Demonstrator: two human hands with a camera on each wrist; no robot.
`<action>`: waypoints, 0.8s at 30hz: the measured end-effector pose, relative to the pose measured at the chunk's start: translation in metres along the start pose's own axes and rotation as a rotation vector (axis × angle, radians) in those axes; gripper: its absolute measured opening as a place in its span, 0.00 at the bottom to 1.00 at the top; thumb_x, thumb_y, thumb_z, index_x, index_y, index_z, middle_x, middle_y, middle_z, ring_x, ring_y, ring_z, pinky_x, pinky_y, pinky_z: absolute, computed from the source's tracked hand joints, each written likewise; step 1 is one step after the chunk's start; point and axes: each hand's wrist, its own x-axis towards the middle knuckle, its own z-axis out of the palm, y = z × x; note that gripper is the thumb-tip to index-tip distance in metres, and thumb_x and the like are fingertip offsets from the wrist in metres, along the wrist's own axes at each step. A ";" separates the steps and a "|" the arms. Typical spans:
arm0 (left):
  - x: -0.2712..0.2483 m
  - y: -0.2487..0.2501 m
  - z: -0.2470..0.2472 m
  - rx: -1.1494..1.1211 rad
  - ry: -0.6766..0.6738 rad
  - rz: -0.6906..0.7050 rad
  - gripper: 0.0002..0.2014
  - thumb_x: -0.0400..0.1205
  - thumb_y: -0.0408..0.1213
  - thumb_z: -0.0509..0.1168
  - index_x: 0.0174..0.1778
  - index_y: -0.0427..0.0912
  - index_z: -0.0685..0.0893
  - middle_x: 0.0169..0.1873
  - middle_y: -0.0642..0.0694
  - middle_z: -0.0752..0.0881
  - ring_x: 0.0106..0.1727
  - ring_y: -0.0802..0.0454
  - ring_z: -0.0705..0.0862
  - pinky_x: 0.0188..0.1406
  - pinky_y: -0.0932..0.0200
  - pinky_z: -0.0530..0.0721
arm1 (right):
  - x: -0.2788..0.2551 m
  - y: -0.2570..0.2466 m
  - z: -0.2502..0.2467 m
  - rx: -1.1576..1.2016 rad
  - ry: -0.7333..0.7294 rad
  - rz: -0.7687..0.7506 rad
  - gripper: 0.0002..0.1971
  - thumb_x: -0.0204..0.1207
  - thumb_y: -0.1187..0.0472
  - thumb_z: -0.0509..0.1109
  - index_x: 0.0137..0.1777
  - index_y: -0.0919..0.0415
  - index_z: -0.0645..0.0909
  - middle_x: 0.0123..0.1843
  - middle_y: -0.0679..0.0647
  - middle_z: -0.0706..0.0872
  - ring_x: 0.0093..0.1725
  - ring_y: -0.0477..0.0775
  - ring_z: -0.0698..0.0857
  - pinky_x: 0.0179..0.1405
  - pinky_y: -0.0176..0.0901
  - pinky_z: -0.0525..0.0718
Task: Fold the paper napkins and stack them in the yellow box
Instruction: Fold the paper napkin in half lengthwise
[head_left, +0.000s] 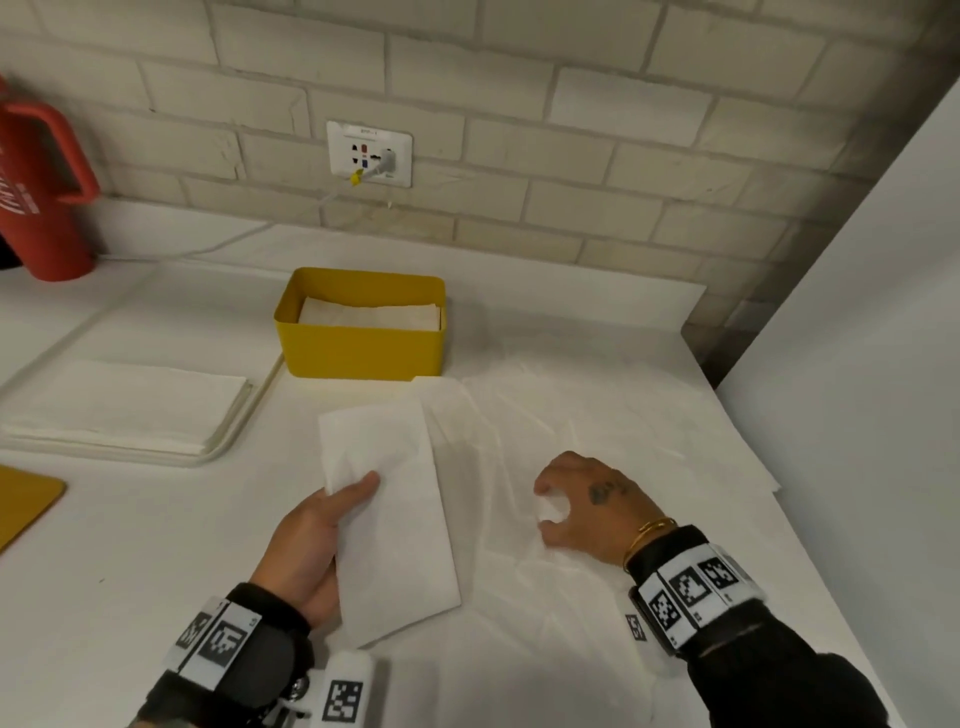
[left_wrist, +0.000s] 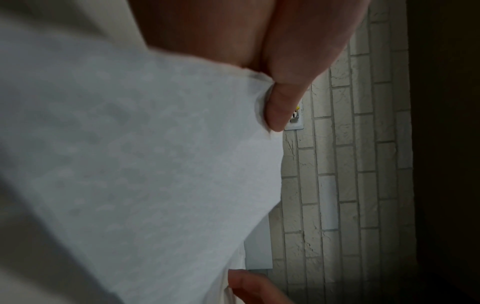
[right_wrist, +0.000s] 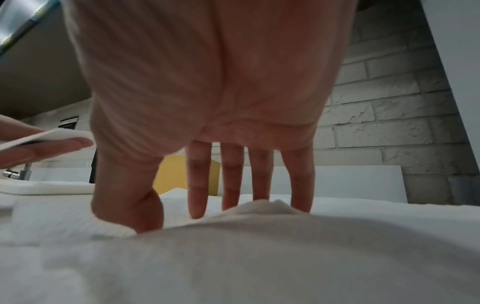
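Left hand (head_left: 311, 540): thumb (left_wrist: 283, 111) on top and fingers underneath, pinching a folded paper napkin (head_left: 387, 514) along its left edge; the napkin is a long white rectangle held just above the counter, its far end pointing toward the box.

Right hand (head_left: 582, 504): fingers (right_wrist: 197, 185) spread and pointing down, tips and thumb resting on an unfolded paper napkin (head_left: 545, 431) that lies flat and creased on the counter to the right of the folded one; a small ridge of paper (right_wrist: 262, 205) is bunched up between thumb and fingers. Whether the paper is actually gripped cannot be told.

Yellow box (head_left: 358, 343): open-topped, on the counter beyond both hands, near the wall; folded napkins (head_left: 371, 314) are stacked inside it.

White tray (head_left: 244, 421): left of the box, bearing a flat pile of napkins (head_left: 124, 405).

White counter (head_left: 156, 545): carries all of the above. Red jug (head_left: 39, 192) at far left; wall socket (head_left: 370, 153) in the brick wall behind the box.
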 end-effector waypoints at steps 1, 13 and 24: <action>0.001 0.000 0.000 0.008 0.002 0.001 0.21 0.77 0.37 0.70 0.65 0.35 0.86 0.54 0.35 0.92 0.49 0.39 0.93 0.53 0.42 0.87 | 0.000 -0.001 0.000 -0.006 -0.010 0.008 0.21 0.79 0.49 0.73 0.70 0.48 0.78 0.71 0.43 0.76 0.68 0.48 0.77 0.67 0.42 0.77; -0.002 0.001 0.002 0.028 -0.015 -0.009 0.21 0.78 0.38 0.70 0.67 0.36 0.85 0.58 0.33 0.91 0.54 0.35 0.91 0.54 0.40 0.87 | 0.008 0.002 -0.002 -0.084 0.161 0.057 0.11 0.89 0.63 0.56 0.60 0.59 0.81 0.56 0.53 0.85 0.53 0.55 0.83 0.49 0.43 0.78; 0.003 -0.002 -0.001 0.040 0.038 -0.019 0.17 0.82 0.36 0.69 0.66 0.35 0.86 0.58 0.33 0.91 0.62 0.31 0.88 0.65 0.36 0.83 | -0.030 -0.038 -0.050 0.745 0.405 -0.031 0.07 0.85 0.59 0.70 0.60 0.57 0.86 0.49 0.52 0.92 0.46 0.55 0.90 0.52 0.47 0.88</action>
